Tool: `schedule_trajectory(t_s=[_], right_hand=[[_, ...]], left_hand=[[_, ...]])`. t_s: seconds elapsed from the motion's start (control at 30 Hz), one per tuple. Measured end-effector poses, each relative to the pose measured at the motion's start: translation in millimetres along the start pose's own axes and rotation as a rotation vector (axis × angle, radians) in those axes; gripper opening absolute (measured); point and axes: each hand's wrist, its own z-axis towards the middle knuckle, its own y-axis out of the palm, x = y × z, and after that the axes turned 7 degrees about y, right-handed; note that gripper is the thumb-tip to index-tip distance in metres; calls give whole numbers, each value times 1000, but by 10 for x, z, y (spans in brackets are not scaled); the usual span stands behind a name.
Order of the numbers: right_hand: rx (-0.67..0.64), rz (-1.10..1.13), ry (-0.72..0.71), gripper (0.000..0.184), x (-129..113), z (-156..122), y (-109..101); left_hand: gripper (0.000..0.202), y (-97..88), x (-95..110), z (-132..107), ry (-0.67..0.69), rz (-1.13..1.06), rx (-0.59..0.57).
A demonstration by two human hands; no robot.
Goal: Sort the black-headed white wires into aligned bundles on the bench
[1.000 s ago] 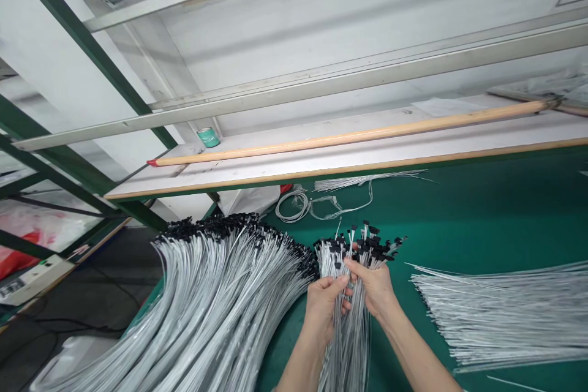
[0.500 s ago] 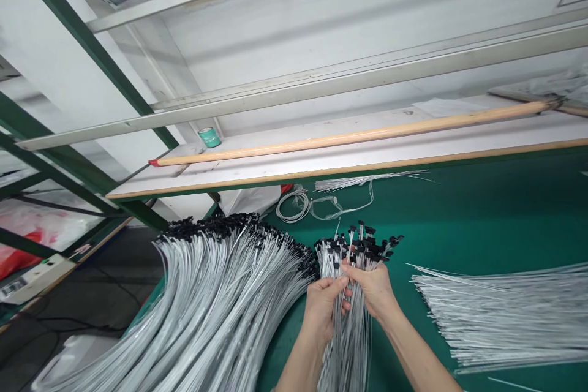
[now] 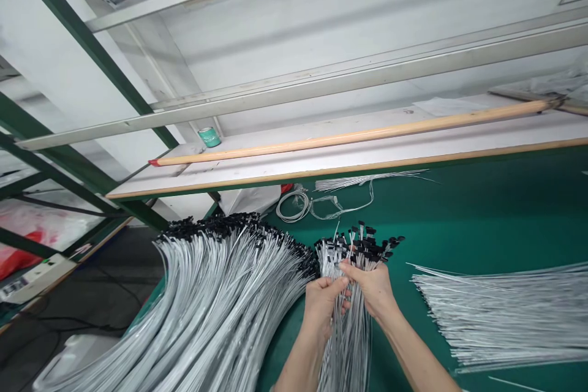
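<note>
A bundle of thin grey wires with black tips (image 3: 356,248) stands up between both hands over the green table (image 3: 482,220). My left hand (image 3: 321,306) is closed round the bundle from the left. From the right, my right hand (image 3: 374,288) grips the same bundle just below the black tips, fingers pinched among the wires. The wire tails run down past my wrists and out of the picture.
A big heap of the same black-tipped wires (image 3: 215,294) lies to the left, hanging over the table's edge. A flat pile of bare grey wires (image 3: 505,312) lies to the right. Behind are a coiled white cable (image 3: 294,203), a long wooden stick (image 3: 349,135), a green tape roll (image 3: 209,136) and green frame bars.
The black tips of the held bundle have been drawn a little closer together and lower. Both hands stay in almost the same place.
</note>
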Motion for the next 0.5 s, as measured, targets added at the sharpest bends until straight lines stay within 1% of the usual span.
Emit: schedule_trajectory(t_s=[0.17,0.3,0.4,0.5], right_hand=[[-12,1,-32,27,80,65,-30],[-3,-18,-86,22,79,76,-55],[-4,-9,-94,27,52,59,-61],[-10,5,-58,32,28,30,-45]], left_hand=[[38,-19,-6,-13,-20,-11,-24],[36,-23,5,-30,-25,-44,-40],[36,-23,10,-21,-30,-39,-45],[35,-15,12,-3,-15,6,-21]])
